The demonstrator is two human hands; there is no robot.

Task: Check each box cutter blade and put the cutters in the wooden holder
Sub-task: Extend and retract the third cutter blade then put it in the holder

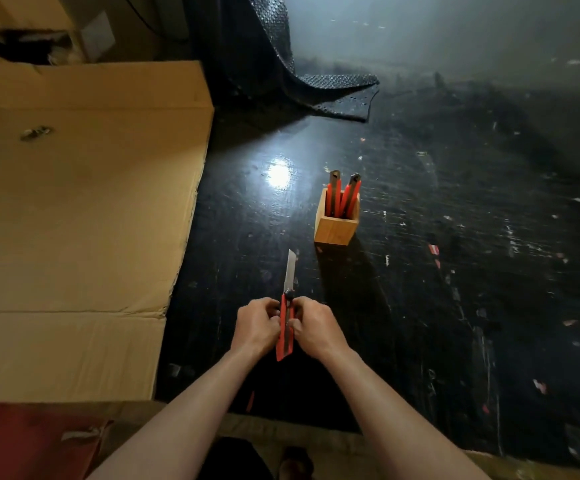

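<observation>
A red box cutter is gripped between both hands over the dark table, its silver blade pushed far out and pointing away from me. My left hand clasps the handle from the left and my right hand from the right, thumbs near the black slider. Beyond and slightly right stands the square wooden holder, upright. Two red cutters stand in it, black tips up, blades drawn in.
A large flattened cardboard box covers the left side of the black scuffed table. A dark textured mat lies draped at the back. A red cloth sits at the near left corner.
</observation>
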